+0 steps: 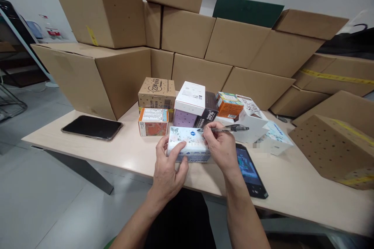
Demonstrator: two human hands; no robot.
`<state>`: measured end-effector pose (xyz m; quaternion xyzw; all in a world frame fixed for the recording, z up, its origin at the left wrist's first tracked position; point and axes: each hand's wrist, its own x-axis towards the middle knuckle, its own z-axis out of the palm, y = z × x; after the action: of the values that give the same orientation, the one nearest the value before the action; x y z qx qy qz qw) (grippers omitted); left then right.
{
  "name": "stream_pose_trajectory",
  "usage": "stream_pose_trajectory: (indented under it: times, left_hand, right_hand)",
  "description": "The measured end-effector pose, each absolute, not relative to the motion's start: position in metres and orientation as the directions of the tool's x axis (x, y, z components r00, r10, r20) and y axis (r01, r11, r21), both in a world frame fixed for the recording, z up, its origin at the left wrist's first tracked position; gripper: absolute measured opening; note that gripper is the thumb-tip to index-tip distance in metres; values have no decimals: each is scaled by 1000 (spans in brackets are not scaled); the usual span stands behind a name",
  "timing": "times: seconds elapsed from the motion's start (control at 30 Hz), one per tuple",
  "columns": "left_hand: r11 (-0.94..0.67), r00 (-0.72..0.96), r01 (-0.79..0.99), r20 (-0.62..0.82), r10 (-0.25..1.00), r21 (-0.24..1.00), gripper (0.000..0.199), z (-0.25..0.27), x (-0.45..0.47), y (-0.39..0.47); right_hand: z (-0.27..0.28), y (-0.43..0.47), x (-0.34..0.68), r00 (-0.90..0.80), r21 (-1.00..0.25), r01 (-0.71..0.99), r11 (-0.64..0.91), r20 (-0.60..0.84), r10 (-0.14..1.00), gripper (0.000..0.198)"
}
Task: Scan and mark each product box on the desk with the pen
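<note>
A white and pale-blue printed tissue pack point(189, 140) lies on the table right in front of me. My left hand point(171, 163) grips its left end, thumb on top and fingers around the side. In my right hand point(222, 146) is a dark pen point(238, 127), pinched between thumb and fingers, its tip at the pack's top face near a small blue mark. Whether the tip touches the surface I cannot tell. The right hand covers the pack's right end. Just behind the pack stands an orange and white small box point(153, 122).
Behind are a brown carton point(156, 92), a white box point(190, 97), an orange tea-sized box point(230, 105) and a white carton point(251, 120). A black phone point(92, 127) lies left; a lit tablet point(251, 173) lies right. Large cardboard boxes point(201, 72) wall the table's back.
</note>
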<state>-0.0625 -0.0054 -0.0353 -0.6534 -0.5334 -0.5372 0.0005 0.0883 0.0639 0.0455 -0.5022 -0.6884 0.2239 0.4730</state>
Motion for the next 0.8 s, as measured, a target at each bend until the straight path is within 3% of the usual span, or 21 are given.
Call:
stream_pose_trajectory:
  times: [0.5, 0.67, 0.8]
  left_hand:
    - [-421, -146, 701, 693, 706, 576, 41, -35, -62, -6]
    - [-417, -150, 701, 691, 707, 579, 42, -36, -62, -6]
    - [-414, -156, 700, 689, 707, 582, 42, -36, -63, -6]
  right_hand:
    - [46, 63, 89, -68, -756, 523, 395, 425, 903, 23]
    - [44, 65, 89, -58, -825, 414, 385, 398, 915, 24]
    - [40, 59, 92, 86, -893, 222, 392, 418, 904, 27]
